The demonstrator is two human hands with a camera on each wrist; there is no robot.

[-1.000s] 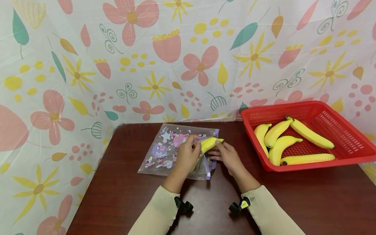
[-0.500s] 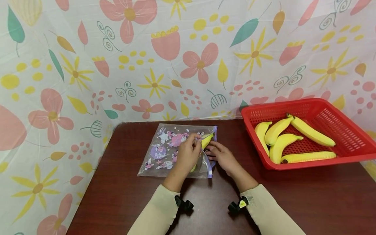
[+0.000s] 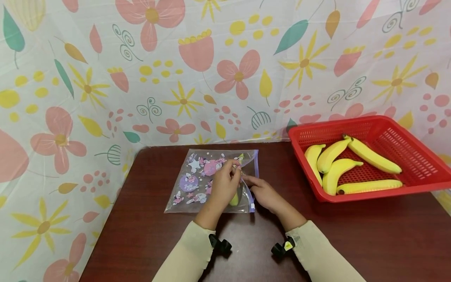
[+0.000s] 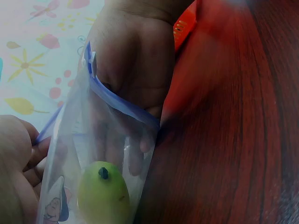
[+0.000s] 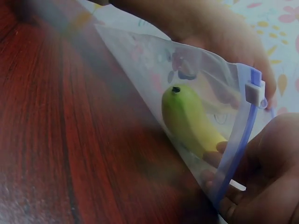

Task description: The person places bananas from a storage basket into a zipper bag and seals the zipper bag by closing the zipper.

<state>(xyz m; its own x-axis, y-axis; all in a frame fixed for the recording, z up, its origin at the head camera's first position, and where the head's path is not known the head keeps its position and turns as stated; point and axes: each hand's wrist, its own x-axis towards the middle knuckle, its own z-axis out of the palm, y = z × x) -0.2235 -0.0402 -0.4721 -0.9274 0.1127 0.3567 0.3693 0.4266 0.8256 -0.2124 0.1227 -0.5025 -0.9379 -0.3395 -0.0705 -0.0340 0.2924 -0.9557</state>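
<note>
Banana (image 5: 188, 119), curved, yellow-green, sits inside the clear printed plastic bag (image 3: 200, 185), not yet sealed; left hand (image 3: 224, 185) pinches its edge, right hand (image 3: 267, 194) reaches in, fingers straight.

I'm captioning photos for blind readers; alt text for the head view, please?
A person's left hand pinches a clear printed bag containing a banana, the right hand at the bag's mouth, on a dark table. A red basket of five bananas stands to the right, before a floral backdrop.
</note>
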